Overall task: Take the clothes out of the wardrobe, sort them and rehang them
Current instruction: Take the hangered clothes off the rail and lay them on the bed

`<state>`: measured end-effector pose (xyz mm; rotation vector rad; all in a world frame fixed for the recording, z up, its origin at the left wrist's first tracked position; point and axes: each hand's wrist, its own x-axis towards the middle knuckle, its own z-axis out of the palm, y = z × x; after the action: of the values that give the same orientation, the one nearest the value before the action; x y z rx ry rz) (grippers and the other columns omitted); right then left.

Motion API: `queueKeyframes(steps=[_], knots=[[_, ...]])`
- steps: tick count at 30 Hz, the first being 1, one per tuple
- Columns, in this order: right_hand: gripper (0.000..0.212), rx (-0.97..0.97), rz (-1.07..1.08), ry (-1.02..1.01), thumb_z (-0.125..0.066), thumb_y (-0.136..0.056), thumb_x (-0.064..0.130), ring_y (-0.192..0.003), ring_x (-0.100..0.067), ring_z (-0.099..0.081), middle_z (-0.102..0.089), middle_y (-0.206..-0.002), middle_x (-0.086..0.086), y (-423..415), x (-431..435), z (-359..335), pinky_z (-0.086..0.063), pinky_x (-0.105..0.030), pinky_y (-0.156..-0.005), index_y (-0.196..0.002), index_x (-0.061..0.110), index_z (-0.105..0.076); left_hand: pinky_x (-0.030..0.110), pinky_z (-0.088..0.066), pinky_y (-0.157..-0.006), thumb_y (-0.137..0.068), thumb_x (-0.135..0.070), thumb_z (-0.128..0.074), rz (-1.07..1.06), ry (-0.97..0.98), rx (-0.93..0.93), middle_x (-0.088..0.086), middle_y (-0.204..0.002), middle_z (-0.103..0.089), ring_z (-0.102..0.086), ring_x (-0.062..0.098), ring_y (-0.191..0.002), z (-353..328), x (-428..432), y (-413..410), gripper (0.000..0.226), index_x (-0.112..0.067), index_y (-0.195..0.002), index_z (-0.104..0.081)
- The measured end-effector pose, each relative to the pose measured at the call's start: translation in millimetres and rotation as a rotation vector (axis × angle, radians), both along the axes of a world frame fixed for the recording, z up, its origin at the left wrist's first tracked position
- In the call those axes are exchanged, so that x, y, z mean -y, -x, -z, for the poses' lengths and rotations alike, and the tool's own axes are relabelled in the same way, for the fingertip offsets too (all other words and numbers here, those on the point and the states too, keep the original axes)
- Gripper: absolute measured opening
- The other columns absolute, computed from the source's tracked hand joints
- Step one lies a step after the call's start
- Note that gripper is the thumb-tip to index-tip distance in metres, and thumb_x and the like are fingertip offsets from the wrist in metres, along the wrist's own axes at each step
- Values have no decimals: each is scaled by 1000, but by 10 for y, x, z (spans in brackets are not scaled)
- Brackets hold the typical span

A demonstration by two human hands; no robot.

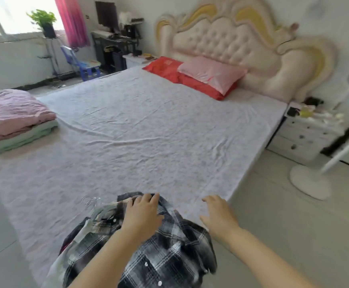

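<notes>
Here the left hand [141, 213] rests flat on the plaid shirt [169, 252].

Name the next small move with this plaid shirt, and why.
Probably bring the right hand onto the black-and-white plaid button shirt to spread it flat: the left hand rests on it, it lies bunched on the pale bedsheet, and the right holds nothing.

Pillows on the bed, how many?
2 in view: a red pillow flat against the headboard, and a pink pillow lying on top of its right part. The red one may be two pillows side by side; can't tell.
</notes>
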<state>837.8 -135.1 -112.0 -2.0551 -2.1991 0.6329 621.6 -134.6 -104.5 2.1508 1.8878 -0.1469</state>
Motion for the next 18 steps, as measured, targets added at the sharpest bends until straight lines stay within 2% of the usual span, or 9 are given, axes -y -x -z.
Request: queueKeyframes(steps=[3, 10, 14, 18], knots=[[48, 25, 188, -33, -53, -91, 30, -121, -21, -44, -40, -138, -1, -557, 526, -220, -41, -31, -96, -135, 18, -39, 43, -24, -110, -93, -47, -42, 207, -36, 47, 1, -147, -29, -30, 25, -132, -217, 105, -620, 63, -24, -145, -15], [53, 144, 657, -80, -52, -88, 27, -123, -23, -43, -43, -135, -3, -1821, 2175, -579, -37, -29, -98, -138, 20, -35, 42, -23, -110, -93, -44, -42, 714, -76, 55, 3, -145, -32, -32, 26, -132, -632, 727, -2339, 62, -22, -145, -17], [49, 172, 937, -83, -49, -89, 29, -121, -23, -43, -42, -134, -4, -2387, 3517, -685, -38, -32, -98, -134, 16, -37, 38, -28, -105, -91, -47, -44, 1011, -111, 75, 1, -138, -40, -38, 24, -127, -766, 1606, -3422, 59, -24, -141, -23], [52, 139, 1250, -114, -49, -92, 30, -124, -21, -40, -38, -139, -1, -2738, 5018, -775, -35, -31, -102, -140, 20, -31, 39, -24, -108, -92, -45, -44, 1303, -102, 123, 2, -141, -38, -36, 23, -129, -886, 2865, -4367, 59, -23, -142, -22]])
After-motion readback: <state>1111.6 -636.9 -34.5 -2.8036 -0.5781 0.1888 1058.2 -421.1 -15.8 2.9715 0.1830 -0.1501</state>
